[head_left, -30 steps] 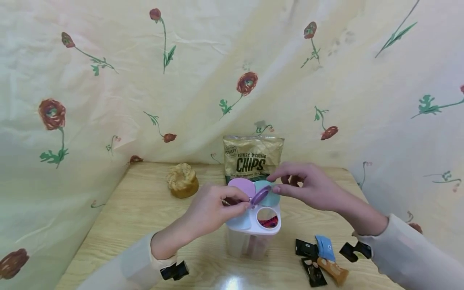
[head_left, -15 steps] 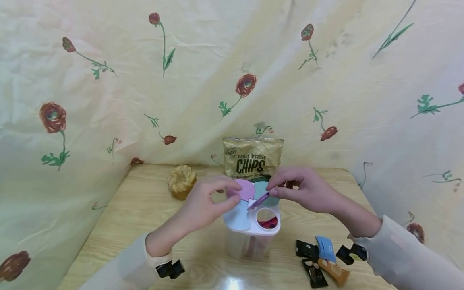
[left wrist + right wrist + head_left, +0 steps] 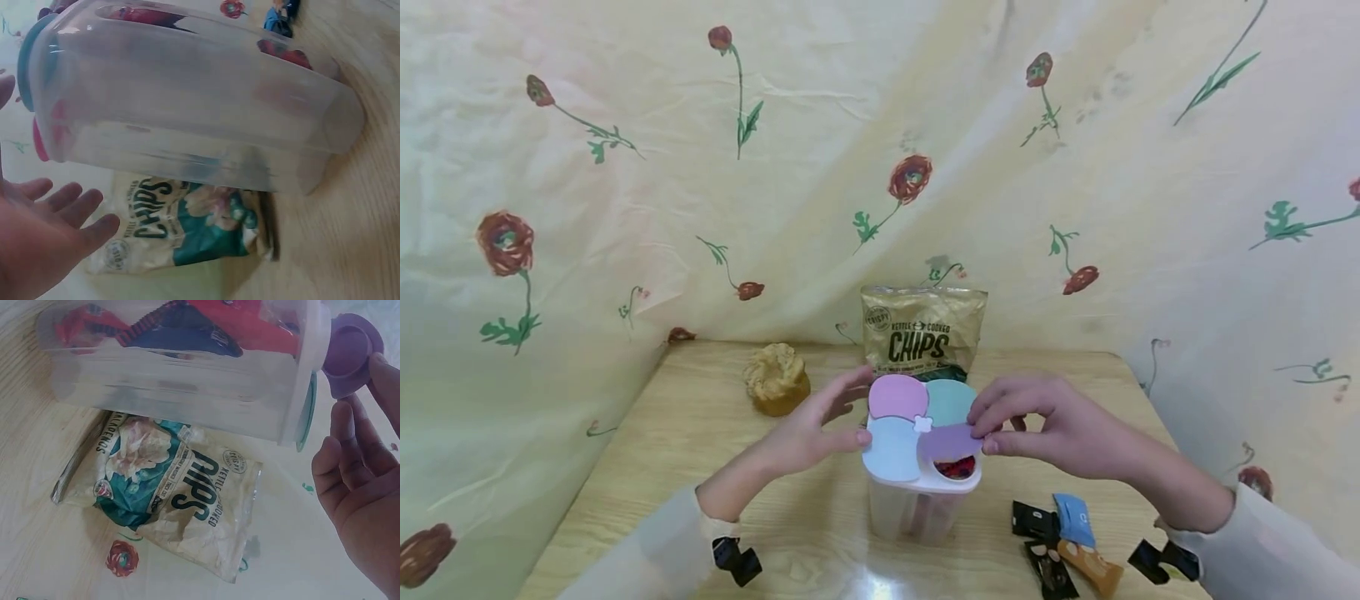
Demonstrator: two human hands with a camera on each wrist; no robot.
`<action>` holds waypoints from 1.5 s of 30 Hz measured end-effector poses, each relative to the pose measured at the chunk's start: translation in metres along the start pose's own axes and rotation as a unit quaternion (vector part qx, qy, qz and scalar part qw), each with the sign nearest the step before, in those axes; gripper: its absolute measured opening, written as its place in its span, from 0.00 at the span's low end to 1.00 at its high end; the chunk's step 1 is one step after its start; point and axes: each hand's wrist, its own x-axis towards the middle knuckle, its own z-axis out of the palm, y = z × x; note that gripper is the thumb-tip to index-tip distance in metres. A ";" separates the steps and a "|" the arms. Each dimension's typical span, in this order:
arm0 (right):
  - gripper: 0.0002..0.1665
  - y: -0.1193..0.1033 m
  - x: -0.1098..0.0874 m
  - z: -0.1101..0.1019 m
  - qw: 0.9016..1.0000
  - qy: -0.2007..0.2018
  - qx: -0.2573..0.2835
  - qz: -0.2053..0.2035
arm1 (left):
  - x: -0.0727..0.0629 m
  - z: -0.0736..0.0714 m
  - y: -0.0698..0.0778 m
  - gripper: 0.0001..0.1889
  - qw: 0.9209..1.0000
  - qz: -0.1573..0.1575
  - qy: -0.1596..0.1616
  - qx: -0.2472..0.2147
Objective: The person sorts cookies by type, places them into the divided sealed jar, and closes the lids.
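A tall clear plastic storage container (image 3: 906, 512) with a white top stands upright mid-table. Pink (image 3: 898, 396), teal (image 3: 951, 402) and light blue (image 3: 891, 448) lids cover its other openings. My right hand (image 3: 1048, 421) pinches the edge of a purple lid (image 3: 950, 441), tilted over the front right opening and covering part of it. Through that opening show red wrappers (image 3: 955, 470); the right wrist view shows red and dark blue packets (image 3: 250, 328) inside. My left hand (image 3: 816, 429) is spread at the container's left, thumb close to the light blue lid, holding nothing.
Behind the container stands a gold chips bag (image 3: 925, 329). A round ring-shaped cake (image 3: 777, 379) sits at the back left. Several small packets, among them a blue one (image 3: 1075, 520) and an orange-brown one (image 3: 1090, 568), lie at the front right. Floral cloth (image 3: 820, 167) hangs behind the table.
The purple lid has passed from my left hand to my right and come round over the front right opening. My left hand has let go and drawn back left.
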 end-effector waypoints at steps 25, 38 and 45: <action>0.12 -0.005 -0.011 0.032 0.993 0.061 -0.092 0.032 | -0.007 0.011 -0.009 0.45 0.999 0.005 -0.005 -0.038; 0.16 -0.007 0.004 0.027 0.993 0.016 -0.109 0.044 | -0.005 0.008 -0.005 0.45 0.999 -0.007 -0.003 -0.039; 0.19 -0.013 0.007 0.024 0.988 -0.013 -0.126 0.083 | -0.005 0.011 -0.002 0.46 0.999 -0.018 -0.008 -0.044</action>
